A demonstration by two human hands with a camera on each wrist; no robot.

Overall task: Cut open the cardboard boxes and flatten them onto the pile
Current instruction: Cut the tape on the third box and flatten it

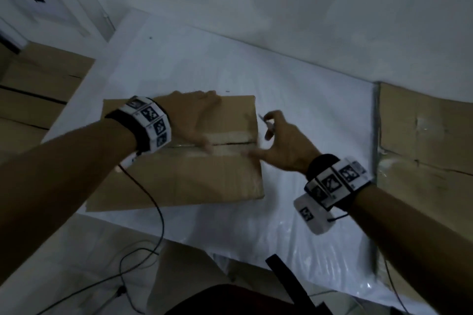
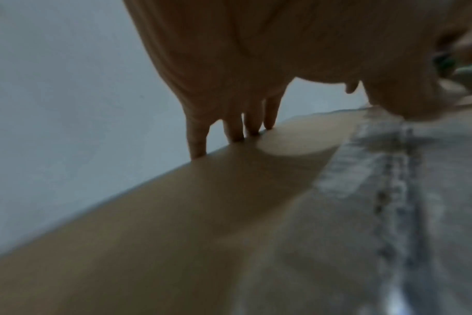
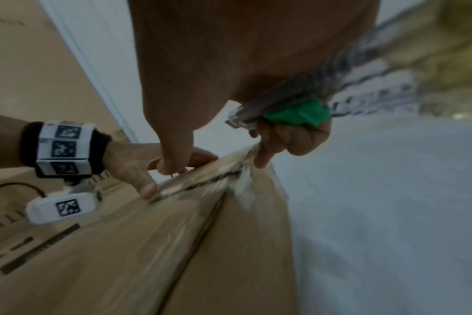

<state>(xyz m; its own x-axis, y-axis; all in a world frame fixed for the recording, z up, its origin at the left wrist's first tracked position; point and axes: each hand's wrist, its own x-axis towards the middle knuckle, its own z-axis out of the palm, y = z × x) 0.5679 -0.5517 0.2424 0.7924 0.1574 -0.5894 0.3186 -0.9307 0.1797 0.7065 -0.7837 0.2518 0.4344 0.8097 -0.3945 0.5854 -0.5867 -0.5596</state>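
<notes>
A brown cardboard box (image 1: 179, 176) lies on the white table (image 1: 307, 100), with a taped seam (image 1: 230, 139) running along its top. My left hand (image 1: 202, 120) rests flat on the far flap. Its fingers (image 2: 235, 132) reach the far edge and its thumb sits at the seam. My right hand (image 1: 276, 135) is at the box's right end. Its fingers curl round a metal cutter (image 3: 283, 100) with a green part (image 3: 299, 114), and its thumb stretches to the seam's end (image 3: 202, 181). The seam looks split near that end.
Flattened cardboard (image 1: 422, 135) lies at the table's right end. More cardboard boxes (image 1: 33, 89) stand at the left, past the table edge. A wall runs behind the table. Cables (image 1: 156, 212) hang from my left wrist down over the near edge.
</notes>
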